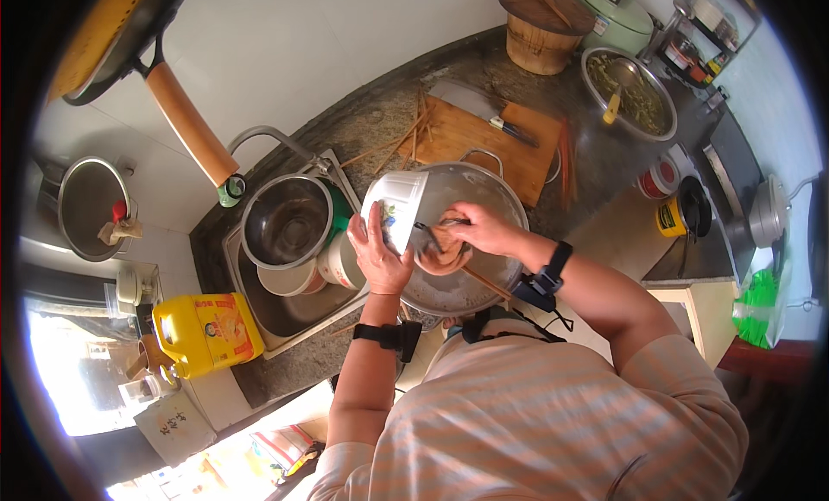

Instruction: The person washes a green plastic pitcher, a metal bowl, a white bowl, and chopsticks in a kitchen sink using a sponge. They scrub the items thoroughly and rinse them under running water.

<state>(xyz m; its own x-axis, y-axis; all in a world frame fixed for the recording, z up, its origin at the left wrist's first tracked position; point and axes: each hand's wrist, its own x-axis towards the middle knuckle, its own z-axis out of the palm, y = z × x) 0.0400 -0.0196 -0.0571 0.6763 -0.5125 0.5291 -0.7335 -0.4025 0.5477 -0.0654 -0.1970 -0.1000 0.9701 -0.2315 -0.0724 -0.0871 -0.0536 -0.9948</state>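
Note:
My left hand (382, 258) grips a white bowl (395, 203) with a flower print, tilted on its side over the left part of a large metal basin (479, 300). Just to the right, my right hand (479, 229) is closed on a brownish, dark-marked cloth (443, 245), partly blurred, above the same basin. Whitish, cloudy liquid seems to lie in the basin. A wooden stick (486, 284), perhaps chopsticks, slants across its near side. Behind the basin, a cleaver (463, 99) and a knife with a dark handle (515, 130) lie at a wooden cutting board (447, 135).
At left, a steel bowl (287, 222) and other bowls stand in the sink (285, 323) below a faucet (275, 135). A yellow oil jug (207, 332) stands beside it. A pan handle (188, 125) juts in above. A steel bowl of greens (667, 106) is at back right.

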